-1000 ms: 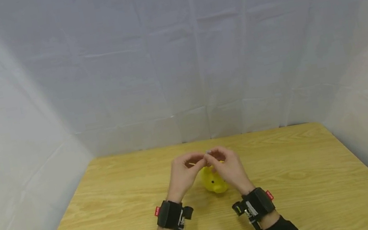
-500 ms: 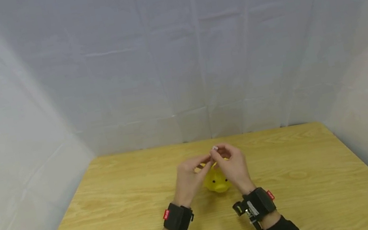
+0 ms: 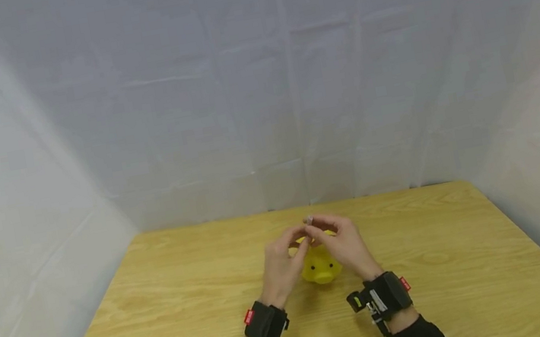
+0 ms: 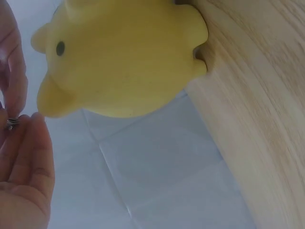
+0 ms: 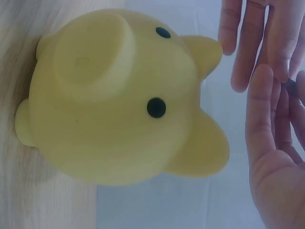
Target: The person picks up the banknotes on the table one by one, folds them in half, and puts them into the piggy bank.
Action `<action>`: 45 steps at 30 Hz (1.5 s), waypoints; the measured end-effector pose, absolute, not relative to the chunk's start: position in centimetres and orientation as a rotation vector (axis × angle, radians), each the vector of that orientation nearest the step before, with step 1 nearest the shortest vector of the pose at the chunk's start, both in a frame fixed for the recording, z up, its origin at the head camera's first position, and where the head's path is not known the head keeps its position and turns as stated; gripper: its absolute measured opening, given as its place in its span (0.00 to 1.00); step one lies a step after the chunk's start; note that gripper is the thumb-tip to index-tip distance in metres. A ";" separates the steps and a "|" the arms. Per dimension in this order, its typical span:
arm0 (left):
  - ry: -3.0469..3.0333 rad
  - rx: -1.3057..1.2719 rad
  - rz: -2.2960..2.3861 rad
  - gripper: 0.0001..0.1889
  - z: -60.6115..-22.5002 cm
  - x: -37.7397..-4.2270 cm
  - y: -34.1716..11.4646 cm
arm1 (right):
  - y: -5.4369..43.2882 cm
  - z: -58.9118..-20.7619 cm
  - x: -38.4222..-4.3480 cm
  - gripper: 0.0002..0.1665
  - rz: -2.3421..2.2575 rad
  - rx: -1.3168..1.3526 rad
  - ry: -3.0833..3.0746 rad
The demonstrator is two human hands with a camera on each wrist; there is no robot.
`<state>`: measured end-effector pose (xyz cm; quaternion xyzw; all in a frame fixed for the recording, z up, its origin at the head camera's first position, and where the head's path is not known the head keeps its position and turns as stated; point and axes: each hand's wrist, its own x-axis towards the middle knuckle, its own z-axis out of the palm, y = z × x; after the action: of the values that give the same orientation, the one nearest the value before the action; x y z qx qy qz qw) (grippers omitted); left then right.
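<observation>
Above a yellow piggy bank (image 3: 321, 268), my left hand (image 3: 281, 260) and right hand (image 3: 343, 243) meet at their fingertips. Between them they pinch a small silvery thing (image 3: 309, 220), mostly covered by the fingers. In the left wrist view this silvery thing (image 4: 13, 122) shows thin layered lines, but I cannot tell its kind. The piggy bank (image 5: 119, 100) stands upright on its short feet, its snout and black eyes turned towards me. The right wrist view has the left hand's fingers (image 5: 248, 43) coming down from above and the right hand (image 5: 276, 167) below them.
The wooden table (image 3: 164, 307) carries the piggy bank near its middle. White sheeting (image 3: 259, 104) hangs behind the table and along both sides. Black straps with small cameras sit on both wrists.
The left hand has shifted a little to the right. The right hand turned the small thing so its pale face showed, then tipped it back; the piggy bank stays in place.
</observation>
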<state>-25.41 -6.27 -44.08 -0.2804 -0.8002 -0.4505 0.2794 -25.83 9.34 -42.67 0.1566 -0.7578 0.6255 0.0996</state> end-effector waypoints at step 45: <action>-2.657 -0.772 -0.987 0.27 -45.9 -25.5 -5.2 | 10.5 -44.5 -27.4 0.15 1.408 0.334 -2.406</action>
<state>-25.48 -5.24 -45.93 -0.2613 -0.8998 -0.3343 0.1018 -27.42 10.45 -44.48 0.1173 -0.8450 0.4945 0.1663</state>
